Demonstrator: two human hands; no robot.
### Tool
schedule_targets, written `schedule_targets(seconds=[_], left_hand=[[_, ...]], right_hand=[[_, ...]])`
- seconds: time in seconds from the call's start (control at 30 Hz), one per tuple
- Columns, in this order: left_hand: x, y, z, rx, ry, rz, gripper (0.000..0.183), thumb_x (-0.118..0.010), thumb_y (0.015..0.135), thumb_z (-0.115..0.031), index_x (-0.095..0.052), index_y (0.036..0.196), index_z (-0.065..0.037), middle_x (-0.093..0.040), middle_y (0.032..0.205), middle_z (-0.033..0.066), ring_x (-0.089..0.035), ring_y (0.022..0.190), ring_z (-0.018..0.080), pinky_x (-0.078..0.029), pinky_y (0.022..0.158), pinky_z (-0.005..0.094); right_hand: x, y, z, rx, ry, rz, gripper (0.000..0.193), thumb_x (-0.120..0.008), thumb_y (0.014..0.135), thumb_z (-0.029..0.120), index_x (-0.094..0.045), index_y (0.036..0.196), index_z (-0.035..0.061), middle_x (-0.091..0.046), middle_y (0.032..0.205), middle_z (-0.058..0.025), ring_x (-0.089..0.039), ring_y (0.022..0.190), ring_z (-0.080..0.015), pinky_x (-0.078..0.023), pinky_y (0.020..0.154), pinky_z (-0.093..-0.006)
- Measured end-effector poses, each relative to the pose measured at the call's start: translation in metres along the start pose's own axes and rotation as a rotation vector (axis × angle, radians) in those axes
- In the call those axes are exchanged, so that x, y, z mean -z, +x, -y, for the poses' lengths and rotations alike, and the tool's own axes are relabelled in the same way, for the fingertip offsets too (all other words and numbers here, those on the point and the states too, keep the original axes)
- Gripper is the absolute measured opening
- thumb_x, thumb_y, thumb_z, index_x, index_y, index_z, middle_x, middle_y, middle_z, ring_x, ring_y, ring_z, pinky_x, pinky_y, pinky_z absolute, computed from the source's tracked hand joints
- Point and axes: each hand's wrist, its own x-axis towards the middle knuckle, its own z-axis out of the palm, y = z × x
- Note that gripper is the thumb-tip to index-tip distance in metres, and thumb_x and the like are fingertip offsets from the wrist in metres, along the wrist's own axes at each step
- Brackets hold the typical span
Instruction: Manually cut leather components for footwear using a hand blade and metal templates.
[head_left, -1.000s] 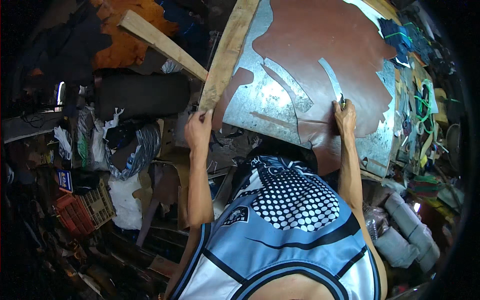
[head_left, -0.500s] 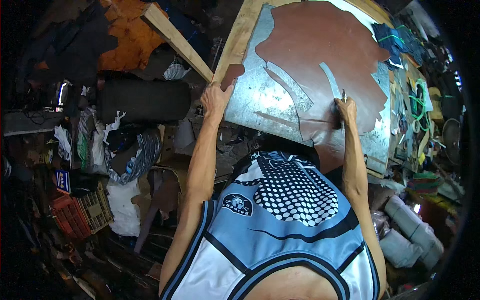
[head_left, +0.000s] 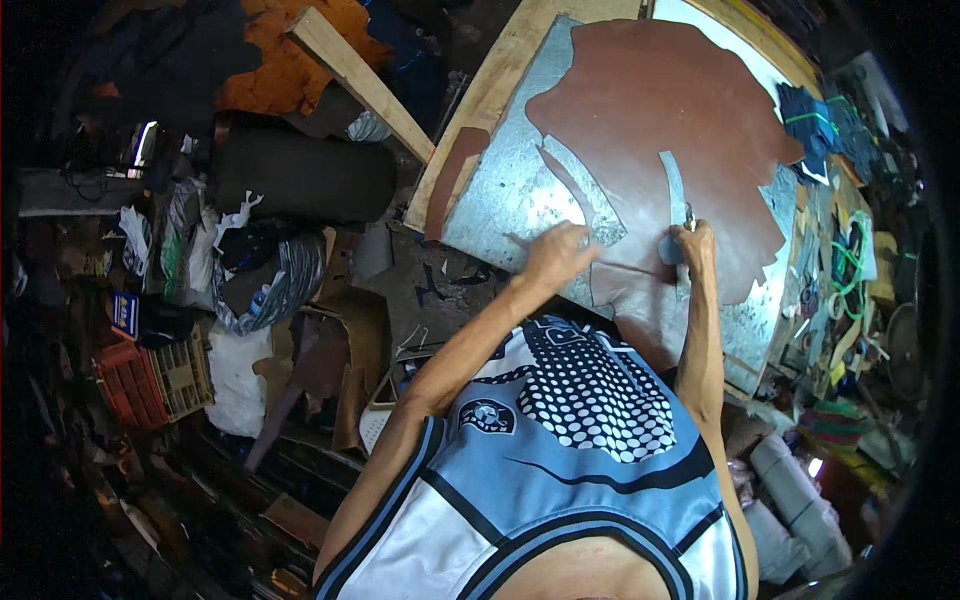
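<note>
A large brown leather hide (head_left: 650, 90) lies over a grey metal sheet (head_left: 500, 200) on the bench, and the sheet shows through two long curved openings in it. My right hand (head_left: 695, 243) is closed around a small tool (head_left: 690, 212) with a metallic end, beside the right opening; its exact kind is too small to make out. My left hand (head_left: 558, 258) hovers at the sheet's near part, just left of the hide's lower edge, its fingers bent and smeared. A long brown leather piece (head_left: 456, 182) rests on the bench's wooden left edge, away from both hands.
A wooden beam (head_left: 360, 80) slants to the bench's left corner. Dark blue bundles with green ties (head_left: 808, 120) sit at the far right. Left of me are a dark roll (head_left: 305, 175), a red crate (head_left: 130, 383) and plastic bags. Wrapped rolls (head_left: 800, 490) stand at lower right.
My left hand has let go of the brown leather piece at the wooden edge and moved right toward the hide. My right hand keeps its tool near the right opening.
</note>
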Motion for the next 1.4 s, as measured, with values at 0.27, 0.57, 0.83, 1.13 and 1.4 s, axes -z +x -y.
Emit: schedule_targets(seconds=[0.27, 0.57, 0.83, 1.13, 1.4], left_hand=[[-0.061, 0.036, -0.028, 0.003, -0.191, 0.060, 0.035, -0.065, 0.090, -0.031, -0.068, 0.103, 0.001, -0.068, 0.091, 0.0156, -0.067, 0.078, 0.0277, -0.055, 0.073, 0.0412], [-0.027, 0.009, -0.035, 0.821, -1.717, 0.849, 0.075, -0.028, 0.095, -0.072, -0.062, 0.105, -0.006, -0.067, 0.082, 0.0079, -0.063, 0.068, 0.0182, -0.049, 0.060, 0.0258], [-0.048, 0.008, -0.068, 0.509, -1.166, 0.471, 0.025, -0.067, 0.094, -0.027, -0.066, 0.103, -0.004, -0.065, 0.084, -0.0026, -0.058, 0.069, 0.0031, -0.048, 0.058, 0.0200], [-0.069, 0.028, -0.068, 0.012, -0.071, 0.022, 0.047, -0.074, 0.081, -0.037, -0.066, 0.109, 0.000, -0.056, 0.125, 0.0248, -0.054, 0.116, 0.0334, -0.043, 0.092, 0.0472], [-0.055, -0.010, -0.060, 0.095, 0.281, 0.073, 0.057, -0.074, 0.082, -0.029, -0.054, 0.126, 0.002, -0.054, 0.125, 0.0245, -0.054, 0.110, 0.0360, -0.042, 0.091, 0.0477]], right_hand=[[0.019, -0.025, 0.013, -0.064, 0.351, 0.287, 0.017, -0.071, 0.079, 0.011, -0.060, 0.087, 0.0014, -0.059, 0.068, -0.0045, -0.054, 0.057, -0.0137, -0.044, 0.053, -0.0292], [0.072, -0.096, 0.031, 0.713, 0.454, 0.316, 0.016, -0.065, 0.075, -0.009, -0.060, 0.087, 0.0015, -0.063, 0.083, -0.0056, -0.061, 0.077, -0.0168, -0.048, 0.070, -0.0295], [0.065, -0.108, 0.043, 0.617, 0.356, -0.036, 0.015, -0.068, 0.082, -0.001, -0.065, 0.097, 0.0025, -0.065, 0.085, -0.0050, -0.063, 0.075, -0.0164, -0.050, 0.069, -0.0291], [0.061, -0.115, 0.010, -0.125, 0.760, 0.399, 0.014, -0.067, 0.090, 0.014, -0.064, 0.100, 0.0040, -0.058, 0.070, 0.0056, -0.047, 0.055, -0.0026, -0.036, 0.049, -0.0189], [0.034, -0.054, -0.008, -0.248, 1.094, 0.524, 0.021, -0.063, 0.091, 0.009, -0.053, 0.109, 0.0032, -0.061, 0.062, -0.0065, -0.054, 0.046, -0.0134, -0.042, 0.042, -0.0251]])
